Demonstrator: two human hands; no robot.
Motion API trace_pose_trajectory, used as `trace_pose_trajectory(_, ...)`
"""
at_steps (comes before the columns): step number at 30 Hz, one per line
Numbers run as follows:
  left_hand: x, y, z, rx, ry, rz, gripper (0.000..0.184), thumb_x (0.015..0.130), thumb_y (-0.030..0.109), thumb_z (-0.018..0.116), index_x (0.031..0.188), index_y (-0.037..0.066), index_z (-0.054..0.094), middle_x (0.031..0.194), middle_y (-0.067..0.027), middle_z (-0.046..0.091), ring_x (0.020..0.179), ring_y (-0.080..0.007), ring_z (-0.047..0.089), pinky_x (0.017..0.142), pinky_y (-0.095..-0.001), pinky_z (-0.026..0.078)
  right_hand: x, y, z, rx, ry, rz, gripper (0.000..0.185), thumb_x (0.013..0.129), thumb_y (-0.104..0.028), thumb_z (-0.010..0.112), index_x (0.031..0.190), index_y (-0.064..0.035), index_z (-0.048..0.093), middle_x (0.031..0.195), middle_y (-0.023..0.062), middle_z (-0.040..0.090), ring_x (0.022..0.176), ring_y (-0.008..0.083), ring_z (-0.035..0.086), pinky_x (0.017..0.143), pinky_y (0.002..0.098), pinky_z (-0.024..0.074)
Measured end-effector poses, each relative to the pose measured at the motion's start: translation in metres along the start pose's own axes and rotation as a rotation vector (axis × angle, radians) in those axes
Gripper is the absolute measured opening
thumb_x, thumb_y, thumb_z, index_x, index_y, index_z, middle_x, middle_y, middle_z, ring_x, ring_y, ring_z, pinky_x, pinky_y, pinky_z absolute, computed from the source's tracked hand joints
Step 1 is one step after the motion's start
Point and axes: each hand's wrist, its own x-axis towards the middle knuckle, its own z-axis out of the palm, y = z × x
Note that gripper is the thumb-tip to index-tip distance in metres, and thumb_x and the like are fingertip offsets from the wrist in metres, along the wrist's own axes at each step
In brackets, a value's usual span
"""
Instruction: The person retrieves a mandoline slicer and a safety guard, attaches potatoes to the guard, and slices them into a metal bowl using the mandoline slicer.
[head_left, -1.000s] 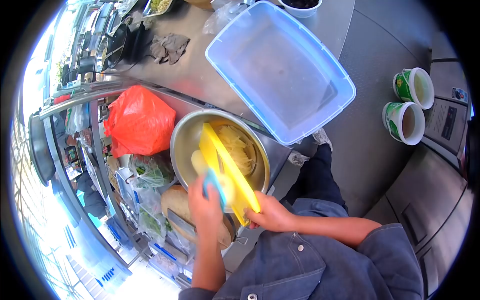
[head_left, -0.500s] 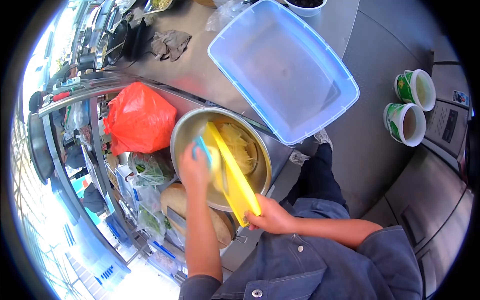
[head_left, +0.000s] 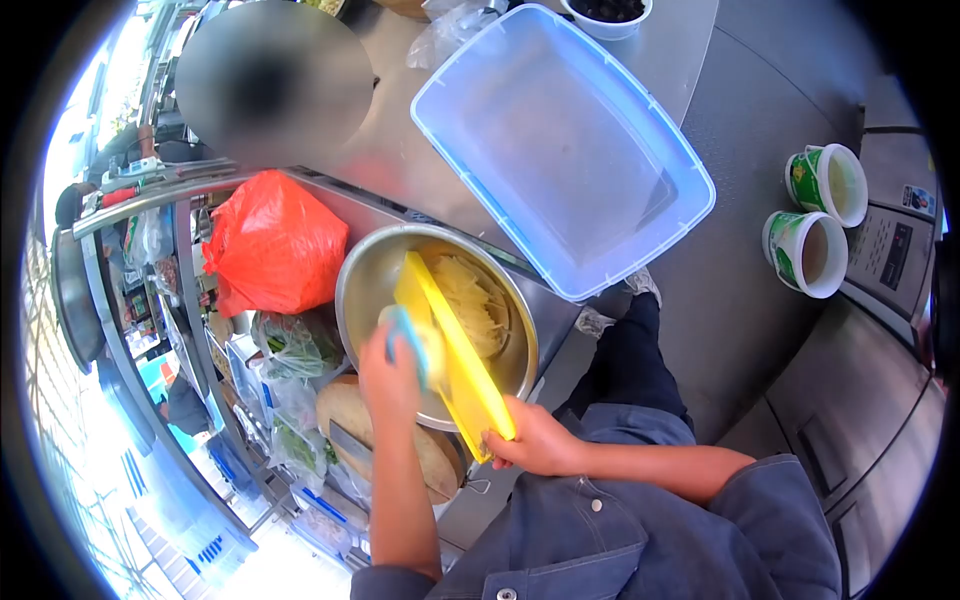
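My right hand is closed around the near end of a yellow mandoline slicer, which leans at a slant into a wide steel bowl. My left hand is closed on a light blue holder, blurred by motion, against the left face of the slicer. A pale, roundish piece shows between the holder and the slicer; its kind is unclear. Thin yellowish slices lie in the bowl, beyond the slicer.
A translucent blue plastic tub stands on the steel table. Left of the bowl are a red plastic bag and a round wooden board with a cleaver. Two buckets stand right. A blurred patch covers the upper left.
My left hand has slid the blue holder along the slicer, toward its near end and my body. My right hand keeps its grip. The whole view has shifted slightly.
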Motion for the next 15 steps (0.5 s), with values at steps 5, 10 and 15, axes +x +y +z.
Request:
trace_pose_trajectory(5,-0.063,0.003,-0.01,-0.055,-0.032,0.052,0.033,0.096,0.013,0.055,0.125,0.0,0.064,0.121,-0.0168,0.064,0.106,-0.0252,0.064,0.091,-0.0377,0.049,0.003,0.006,-0.002,0.004,-0.032,-0.012,0.032,0.096,-0.014,0.06,0.122,0.0012,0.049,0.09,0.0097,0.068,0.067,0.0141,0.07,0.063,0.0301,0.0572)
trace_pose_trajectory(10,0.032,-0.006,0.016,0.063,0.022,-0.031,0.039,0.095,0.025,0.056,0.126,0.001,0.063,0.112,-0.0233,0.063,0.103,-0.0371,0.063,0.093,-0.0418,0.048,0.002,0.011,0.004,0.022,-0.006,0.018,0.03,0.096,-0.013,0.06,0.12,0.0009,0.049,0.089,0.0098,0.068,0.069,0.014,0.07,0.063,0.0302,0.0573)
trace_pose_trajectory(15,-0.048,0.004,-0.002,-0.021,-0.006,0.099,0.034,0.096,0.019,0.056,0.123,0.0,0.065,0.112,-0.0199,0.066,0.1,-0.03,0.065,0.092,-0.0372,0.049,0.002,0.004,-0.005,-0.011,-0.023,0.068,0.031,0.095,-0.013,0.06,0.12,0.0009,0.049,0.091,0.0103,0.068,0.068,0.0137,0.07,0.063,0.0296,0.0577)
